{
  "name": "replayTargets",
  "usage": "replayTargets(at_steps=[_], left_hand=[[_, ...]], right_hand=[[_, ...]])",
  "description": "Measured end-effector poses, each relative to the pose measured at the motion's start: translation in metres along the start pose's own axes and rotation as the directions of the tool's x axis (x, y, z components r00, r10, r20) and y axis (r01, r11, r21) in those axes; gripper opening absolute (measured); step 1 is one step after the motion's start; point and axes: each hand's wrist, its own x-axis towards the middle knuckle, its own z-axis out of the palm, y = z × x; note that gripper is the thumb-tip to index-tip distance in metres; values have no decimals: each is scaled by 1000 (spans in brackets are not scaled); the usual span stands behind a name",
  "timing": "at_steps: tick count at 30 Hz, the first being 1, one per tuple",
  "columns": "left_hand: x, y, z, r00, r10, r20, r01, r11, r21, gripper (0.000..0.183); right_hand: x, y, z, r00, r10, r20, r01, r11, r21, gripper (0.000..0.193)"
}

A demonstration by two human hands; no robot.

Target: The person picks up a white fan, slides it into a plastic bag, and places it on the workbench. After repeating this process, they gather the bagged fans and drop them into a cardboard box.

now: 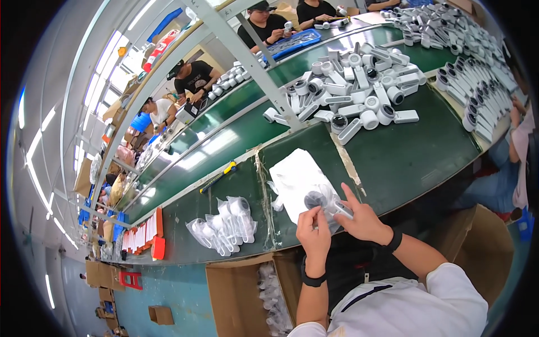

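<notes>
My left hand (313,229) pinches the edge of a clear plastic bag (332,194) near the round dark end of a white handheld device. My right hand (365,220) holds that white handheld device (342,209) by its handle, forefinger stretched out. The device seems partly inside the bag; how far cannot be told. Beneath the hands lies a stack of white, flat plastic bags (292,174). Several bagged devices (224,224) lie side by side to the left. Beyond my hands, a large heap of unbagged white devices (359,84) rests on the green table.
Below the table edge stands an open carton (238,292) with bagged devices; another carton (477,247) is at right. A yellow-and-black cutter (229,167) lies near a metal post (258,73). Orange-and-white boxes (147,233) stand far left. Co-workers sit across the conveyor (213,149).
</notes>
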Motion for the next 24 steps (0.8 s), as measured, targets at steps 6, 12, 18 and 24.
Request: replayTargets(at_steps=[6,12,18,24], left_hand=[[-3,15,7,942,284,180,-252,950,-182,8],[-10,5,-1,896,194,400,-65,947,-315,10],[-24,-23,8,922,-178,344,364,700,-615,25],[-37,-18,23,846,-296,444,529,354,-772,55]], right_hand=[[0,-13,-4,1000,6,-7,-6,1000,14,84],[12,6,-1,997,1,-81,44,830,556,54],[11,1,6,967,191,-171,-34,755,654,21],[2,-6,22,983,62,-174,37,858,512,16]])
